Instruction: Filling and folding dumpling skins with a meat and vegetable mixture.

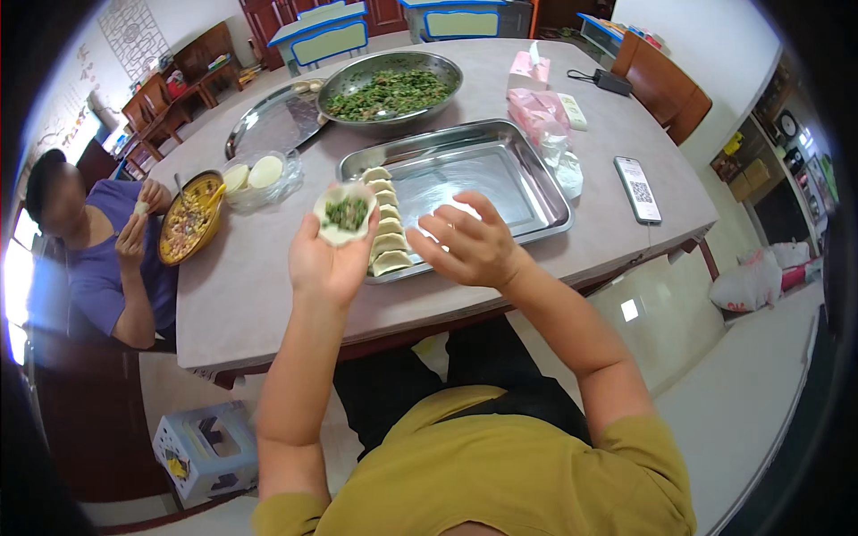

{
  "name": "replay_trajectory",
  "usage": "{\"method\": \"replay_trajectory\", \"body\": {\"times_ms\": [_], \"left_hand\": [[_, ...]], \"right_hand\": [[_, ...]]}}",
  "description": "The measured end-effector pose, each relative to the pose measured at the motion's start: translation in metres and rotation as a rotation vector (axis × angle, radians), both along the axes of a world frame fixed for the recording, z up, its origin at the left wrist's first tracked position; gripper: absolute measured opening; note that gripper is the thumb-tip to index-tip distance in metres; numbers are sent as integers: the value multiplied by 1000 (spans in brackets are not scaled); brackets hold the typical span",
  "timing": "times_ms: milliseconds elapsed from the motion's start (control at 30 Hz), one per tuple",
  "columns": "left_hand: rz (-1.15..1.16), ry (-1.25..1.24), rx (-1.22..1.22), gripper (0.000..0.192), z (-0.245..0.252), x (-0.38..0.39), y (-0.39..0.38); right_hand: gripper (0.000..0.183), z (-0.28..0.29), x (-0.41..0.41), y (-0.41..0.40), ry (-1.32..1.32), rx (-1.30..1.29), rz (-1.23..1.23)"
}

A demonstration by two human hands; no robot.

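Note:
On the palm and fingers of my left hand rests a round dumpling wrapper, cupped around a mound of green filling. My right hand hovers over the near side of a rectangular steel tray, fingers curled and apart, nothing visible in them. A column of folded dumplings lines the tray's left side, partly hidden behind my left hand. Beyond the tray stands a wide steel bowl of chopped green filling. Left of my hands, several flat wrappers lie on a clear plastic bag.
At the left, a person in purple holds a small piece of dough beside a yellow bowl of mixed filling. A round metal tray lies at the back left. Tissues, a pink package and a phone sit to the right.

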State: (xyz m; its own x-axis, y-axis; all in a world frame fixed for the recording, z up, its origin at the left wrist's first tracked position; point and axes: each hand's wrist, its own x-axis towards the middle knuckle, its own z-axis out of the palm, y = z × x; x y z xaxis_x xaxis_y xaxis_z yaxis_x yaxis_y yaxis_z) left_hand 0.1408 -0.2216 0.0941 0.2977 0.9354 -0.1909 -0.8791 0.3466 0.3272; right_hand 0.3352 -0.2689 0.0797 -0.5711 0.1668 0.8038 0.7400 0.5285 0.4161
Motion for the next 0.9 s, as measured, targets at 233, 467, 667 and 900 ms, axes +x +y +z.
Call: {"method": "replay_trajectory", "body": {"times_ms": [233,467,667,900], "left_hand": [[-122,-2,-46,44,0,9,-41],[79,-36,-4,42,-6,30,-17],[146,-34,2,40,-10,38,-15],[45,-51,-3,40,-21,10,7]], "right_hand": [[20,-17,17,-1,334,51,-113],[19,0,23,34,2433,-1040,602],[17,11,10,19,2500,-946,661],[31,-24,13,-26,651,-152,114]]}}
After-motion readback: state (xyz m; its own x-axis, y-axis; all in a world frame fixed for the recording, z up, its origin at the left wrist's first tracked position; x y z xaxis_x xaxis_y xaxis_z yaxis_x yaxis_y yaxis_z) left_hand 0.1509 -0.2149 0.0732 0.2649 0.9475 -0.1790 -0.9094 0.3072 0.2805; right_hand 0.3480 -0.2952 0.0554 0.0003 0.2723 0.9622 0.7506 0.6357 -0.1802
